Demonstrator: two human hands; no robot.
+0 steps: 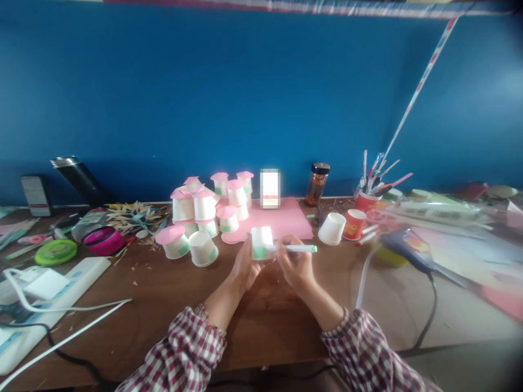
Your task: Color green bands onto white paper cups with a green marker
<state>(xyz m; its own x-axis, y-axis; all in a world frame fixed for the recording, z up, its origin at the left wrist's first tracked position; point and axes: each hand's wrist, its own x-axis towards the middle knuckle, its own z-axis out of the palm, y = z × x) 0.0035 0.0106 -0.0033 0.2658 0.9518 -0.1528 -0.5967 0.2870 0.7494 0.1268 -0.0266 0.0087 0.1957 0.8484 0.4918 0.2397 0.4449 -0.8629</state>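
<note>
My left hand (pixel 245 267) is closed around a white paper cup (pixel 262 237) that has a green patch low on its side. In my right hand (pixel 295 264) lies a marker (pixel 300 249) with a white barrel and a green end pointing right. Its other end meets the cup near the green patch. To the left stands an upside-down white cup (pixel 203 249) with a green mark. Several more cups with pink paper tops are grouped and stacked behind it, one pink-topped cup (pixel 173 242) at the front left.
Pink paper sheets (pixel 286 218) lie behind my hands. Rightward are a plain white cup (pixel 332 228), a red cup (pixel 354 224), a brown jar (pixel 317 184) and a glue gun (pixel 404 247) with its cord. A power strip (pixel 84 283) with cables lies at the left.
</note>
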